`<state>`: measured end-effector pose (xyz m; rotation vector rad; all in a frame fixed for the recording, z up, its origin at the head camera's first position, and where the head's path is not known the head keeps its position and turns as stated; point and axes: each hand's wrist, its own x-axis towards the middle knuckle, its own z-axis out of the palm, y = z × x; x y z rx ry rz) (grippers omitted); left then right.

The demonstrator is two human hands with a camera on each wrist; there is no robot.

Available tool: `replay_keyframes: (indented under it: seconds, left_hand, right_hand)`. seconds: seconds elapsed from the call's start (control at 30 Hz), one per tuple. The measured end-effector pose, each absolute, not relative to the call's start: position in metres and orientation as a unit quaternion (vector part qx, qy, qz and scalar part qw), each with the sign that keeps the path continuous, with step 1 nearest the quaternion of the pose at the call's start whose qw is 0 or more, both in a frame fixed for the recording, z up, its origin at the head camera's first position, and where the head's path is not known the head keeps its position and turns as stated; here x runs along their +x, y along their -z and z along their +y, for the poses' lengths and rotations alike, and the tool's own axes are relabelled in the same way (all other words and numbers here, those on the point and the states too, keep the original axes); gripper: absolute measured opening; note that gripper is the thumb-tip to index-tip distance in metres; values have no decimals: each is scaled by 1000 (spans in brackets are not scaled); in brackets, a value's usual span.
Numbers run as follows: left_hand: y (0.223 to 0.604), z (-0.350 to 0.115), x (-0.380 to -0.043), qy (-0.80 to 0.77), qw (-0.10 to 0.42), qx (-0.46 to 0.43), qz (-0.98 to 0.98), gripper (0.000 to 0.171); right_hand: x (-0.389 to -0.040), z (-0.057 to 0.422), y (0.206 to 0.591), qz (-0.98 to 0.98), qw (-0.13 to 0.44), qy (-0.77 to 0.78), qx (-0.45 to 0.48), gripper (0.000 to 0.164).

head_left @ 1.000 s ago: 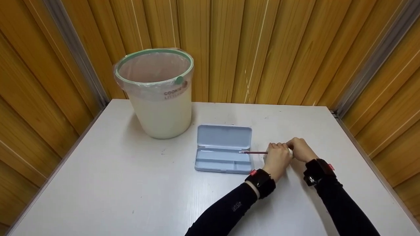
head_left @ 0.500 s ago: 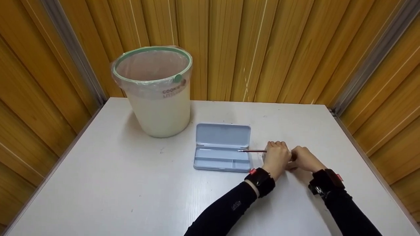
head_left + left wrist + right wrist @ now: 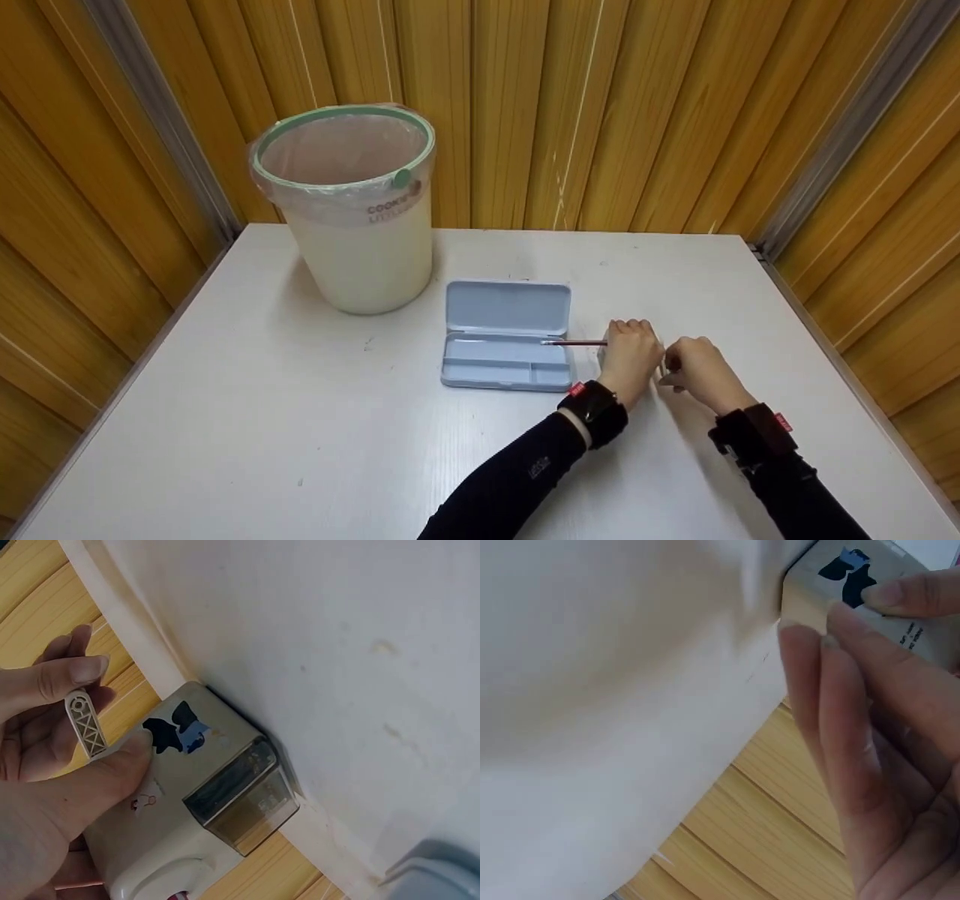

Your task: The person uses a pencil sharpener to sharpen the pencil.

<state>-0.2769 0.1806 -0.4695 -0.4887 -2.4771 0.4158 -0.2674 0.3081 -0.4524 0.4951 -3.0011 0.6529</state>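
Note:
My left hand (image 3: 632,358) grips a pale desktop pencil sharpener (image 3: 169,799), its thumb pressed on the side that bears dark cartoon prints. A clear, smoky shavings drawer (image 3: 255,802) shows in the left wrist view. From the sharpener's left side a dark pencil (image 3: 581,343) sticks out, its tip end over the open case. My right hand (image 3: 701,367) curls its fingers at the end of the crank handle (image 3: 87,727) on the other side. In the right wrist view these fingers hide the crank's knob.
An open light-blue pencil case (image 3: 506,309) with divided compartments lies left of the hands. Farther back left stands a cream bin (image 3: 367,262) with a green rim and plastic liner. Wood-look panels (image 3: 510,112) enclose the white table (image 3: 300,420).
My right hand has gone down and slightly to the right with its wrist turned, moving round at the crank. The left hand, sharpener and pencil stay nearly in place.

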Motion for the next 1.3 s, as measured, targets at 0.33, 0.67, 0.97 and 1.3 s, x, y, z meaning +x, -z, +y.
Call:
replay_keyframes:
  seconds: [0.33,0.67,0.97,1.3]
  left_hand:
    - [468,180,-277,-148,287,-177,-930,22]
    - [473,180,-279,-160,335,-159,-915,20]
    - [472,180,-278,-154,323,-167,-919,20]
    - [474,180,-279,-153,334,-169,-915,20]
  right_hand:
    - [-264,302,423,-965,62,-205,153,13]
    - [-293,304,407,-967,52,-199,150,7]
    - [-304,303,403,-969,33,-191,154,6]
    - [-321,303,417,-963,102,-185,167,5]
